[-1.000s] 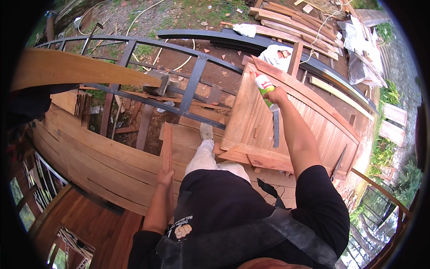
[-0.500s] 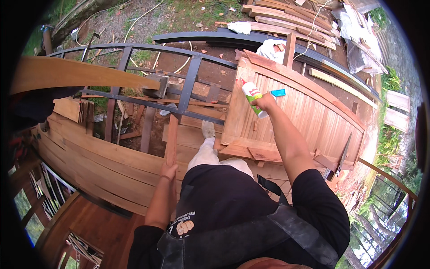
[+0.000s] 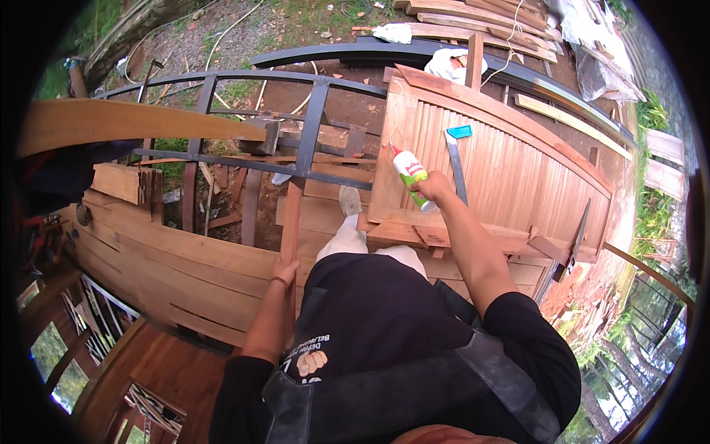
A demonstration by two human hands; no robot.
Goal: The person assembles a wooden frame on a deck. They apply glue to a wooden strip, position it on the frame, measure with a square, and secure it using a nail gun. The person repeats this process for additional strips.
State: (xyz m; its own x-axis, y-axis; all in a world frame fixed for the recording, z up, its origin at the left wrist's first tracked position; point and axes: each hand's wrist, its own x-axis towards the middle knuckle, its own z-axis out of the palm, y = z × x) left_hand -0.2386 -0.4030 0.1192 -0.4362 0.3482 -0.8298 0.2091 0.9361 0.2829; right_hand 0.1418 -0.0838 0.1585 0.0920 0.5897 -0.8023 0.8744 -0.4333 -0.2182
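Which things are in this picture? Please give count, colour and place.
Squeeze bottle: one, white-green, centre
Wooden strip: one, reddish-brown, left of centre
Slatted panel: one, reddish-brown, right of centre
Blue-ended tool: one, blue-grey, on panel
Saw: one, grey, panel's right end
Ladder-like frame: one, dark grey, upper left
Curved beam: one, yellow-brown, far left
Stacked planks: several, brown, top right
Left fingers: one set, bare, around strip
Right fingers: one set, bare, around bottle

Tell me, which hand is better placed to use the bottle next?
Right, likely: the right hand holds the red-tipped bottle over the slatted panel; the left hand holds a wooden strip.
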